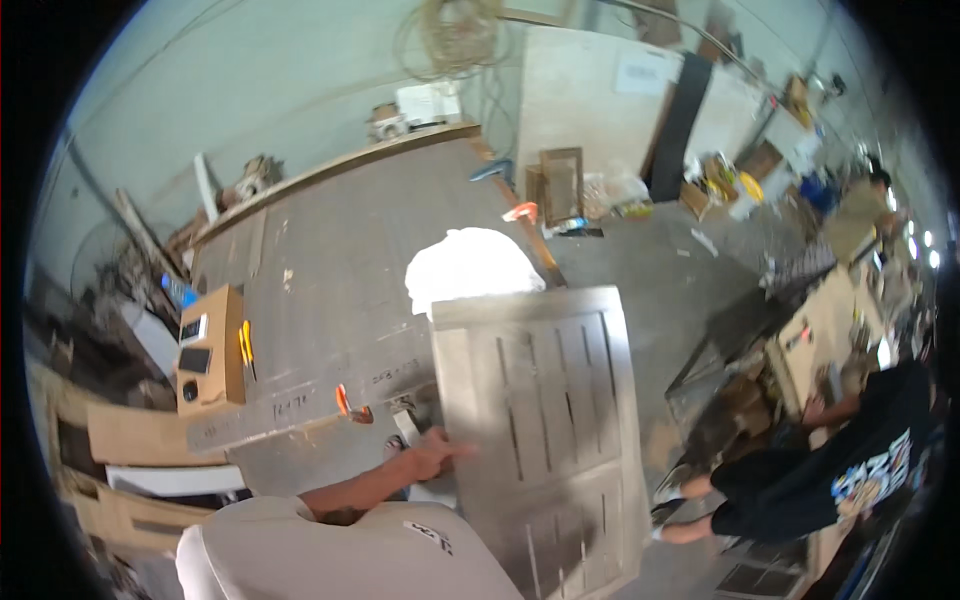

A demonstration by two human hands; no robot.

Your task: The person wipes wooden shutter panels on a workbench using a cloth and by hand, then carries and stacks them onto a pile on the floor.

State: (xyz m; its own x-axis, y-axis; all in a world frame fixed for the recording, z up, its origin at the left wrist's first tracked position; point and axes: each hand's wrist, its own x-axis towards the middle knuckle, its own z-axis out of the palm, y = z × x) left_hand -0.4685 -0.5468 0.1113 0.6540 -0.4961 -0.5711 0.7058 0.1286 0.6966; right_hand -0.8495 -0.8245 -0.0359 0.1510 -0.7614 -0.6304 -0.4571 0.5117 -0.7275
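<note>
Saw a grey-brown panel (530, 440) with dark stripes; saw a white bundle (470, 268), a grey table (335, 300), and a black shirt (892, 420) with blue and white bits.

Head-worn wide fisheye, facing down and forward, near workbench (345, 250), wall (270, 90) farther off.

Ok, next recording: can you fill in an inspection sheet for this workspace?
Surface: grey workbench, dark handwritten marks along its near edge.
Job's things: slatted panel, in front of the bench's right side; white bundle just beyond its top edge, too bright to identify.
Clutter: brown box with small items on top, yellow-handled tool beside it; two orange-handled clamps at bench edges.
Hands: left hand at the panel's left edge, grip unclear; right hand not in view.
Cables: coil on the wall, cable or hose unclear.
Surroundings: co-worker in dark shirt at right; boards against the wall.
</note>
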